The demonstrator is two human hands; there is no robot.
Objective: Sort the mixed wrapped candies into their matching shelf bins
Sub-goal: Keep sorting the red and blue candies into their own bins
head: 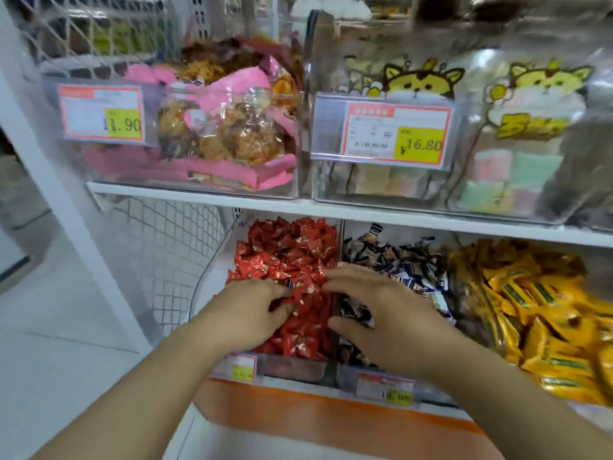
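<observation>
Both hands (252,303) (374,313) spread, fingers relaxed, hiding red candies (288,250); labels blurred.

Both forearms come in from the bottom edge and point up toward the middle, close together at the hands. The left hand (252,307) lies palm down, with its fingers bent a little and spread to the right. The right hand (374,307) is also palm down and sits a bit higher. Its fingers are nearly straight and point to the left, and its thumb sticks out below them. The fingertips of the two hands are almost touching. Both wrists are straight and the arms are bare.
</observation>
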